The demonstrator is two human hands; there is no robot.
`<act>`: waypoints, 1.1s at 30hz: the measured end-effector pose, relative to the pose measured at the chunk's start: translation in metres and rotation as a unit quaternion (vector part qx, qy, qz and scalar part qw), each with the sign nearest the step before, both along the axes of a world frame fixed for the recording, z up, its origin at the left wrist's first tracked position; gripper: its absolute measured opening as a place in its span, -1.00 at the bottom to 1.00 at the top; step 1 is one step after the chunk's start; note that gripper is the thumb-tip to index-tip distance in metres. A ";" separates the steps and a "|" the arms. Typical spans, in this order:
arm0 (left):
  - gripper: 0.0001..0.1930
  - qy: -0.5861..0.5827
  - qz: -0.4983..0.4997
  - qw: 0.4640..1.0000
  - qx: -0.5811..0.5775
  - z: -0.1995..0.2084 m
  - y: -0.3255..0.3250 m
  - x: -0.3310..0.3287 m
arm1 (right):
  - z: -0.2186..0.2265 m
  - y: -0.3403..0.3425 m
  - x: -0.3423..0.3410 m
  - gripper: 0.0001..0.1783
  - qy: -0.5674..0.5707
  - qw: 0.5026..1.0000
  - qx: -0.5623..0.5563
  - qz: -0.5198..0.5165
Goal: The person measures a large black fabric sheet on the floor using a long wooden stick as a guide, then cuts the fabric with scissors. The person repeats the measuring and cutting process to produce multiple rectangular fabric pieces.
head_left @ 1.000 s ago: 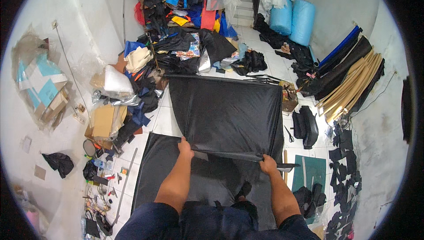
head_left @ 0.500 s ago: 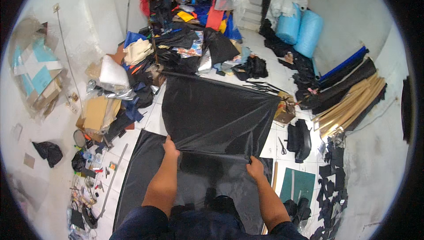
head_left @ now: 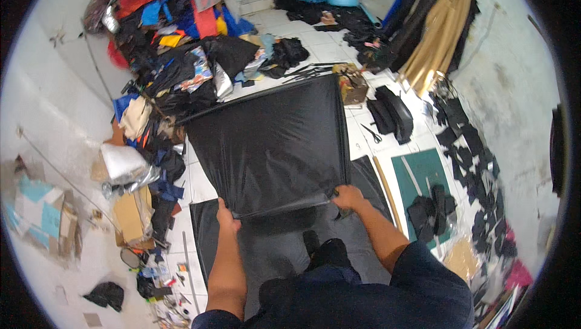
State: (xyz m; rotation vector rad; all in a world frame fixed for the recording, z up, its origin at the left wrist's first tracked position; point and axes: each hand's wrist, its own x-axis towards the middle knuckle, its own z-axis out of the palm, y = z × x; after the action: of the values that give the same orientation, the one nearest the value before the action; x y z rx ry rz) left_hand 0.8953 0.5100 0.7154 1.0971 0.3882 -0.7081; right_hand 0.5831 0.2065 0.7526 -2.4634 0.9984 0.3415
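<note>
A wide sheet of shiny black fabric (head_left: 272, 141) stretches away from me, pulled taut between my hands and a roll at its far edge. My left hand (head_left: 226, 215) grips the near left corner, its fingers closed on the cloth. At the near right corner my right hand (head_left: 349, 198) is closed on the same sheet, with some bunched folds by the fingers. Beneath and nearer to me, another dark layer of material (head_left: 275, 250) lies flat on the floor, partly hidden by the raised sheet and my body.
Scissors (head_left: 371, 133) and a black padded piece (head_left: 390, 114) lie to the right. Beyond the wooden stick (head_left: 390, 193) is a green cutting mat (head_left: 423, 169). Cardboard (head_left: 132, 214) and heaped fabrics (head_left: 200, 57) crowd the left and back; long tan rolls (head_left: 439, 32) lean at the right wall.
My view has turned to the right. The sheet is pulled flatter and tauter, and its near edge is spread straighter between my hands, which keep their hold.
</note>
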 end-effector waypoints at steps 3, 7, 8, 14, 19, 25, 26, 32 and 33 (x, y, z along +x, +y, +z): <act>-0.31 -0.012 -0.005 0.999 0.029 -0.010 0.020 0.011 | -0.008 0.021 -0.010 -0.53 -0.019 0.999 -0.025 0.025; -0.35 -0.007 -0.021 0.999 -0.024 -0.014 0.025 -0.046 | -0.017 0.040 -0.065 -0.55 0.010 0.997 -0.069 0.028; -0.35 -0.008 -0.006 1.000 -0.018 -0.022 0.046 -0.056 | -0.011 0.058 -0.068 -0.54 0.008 0.998 -0.059 0.024; -0.38 -0.021 0.021 0.999 -0.012 -0.032 0.107 -0.080 | -0.006 0.103 -0.084 -0.59 0.024 0.996 -0.076 0.050; -0.34 0.006 0.064 0.998 0.005 -0.025 0.069 -0.077 | -0.009 0.078 -0.089 -0.68 -0.062 0.986 -0.148 0.040; -0.23 0.039 0.217 0.969 0.112 -0.025 0.043 -0.041 | 0.055 0.051 -0.066 -0.76 -0.159 0.977 -0.138 -0.033; -0.31 0.052 0.215 0.974 0.058 -0.030 0.053 -0.023 | 0.067 0.045 -0.060 -0.77 -0.196 0.968 -0.155 -0.033; -0.52 -0.030 0.233 0.966 -0.107 -0.029 0.144 0.074 | 0.130 0.029 -0.006 -0.84 -0.320 0.935 -0.154 -0.029; -0.50 0.011 0.236 0.964 -0.118 -0.013 0.126 0.067 | 0.129 0.025 -0.015 -0.85 -0.303 0.940 -0.151 -0.043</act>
State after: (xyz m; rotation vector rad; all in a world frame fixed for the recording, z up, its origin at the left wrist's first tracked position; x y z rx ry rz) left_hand 0.9627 0.6355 0.7021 0.7315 0.5471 -0.3309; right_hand 0.5678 0.2319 0.8811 -2.5155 0.9216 -0.6157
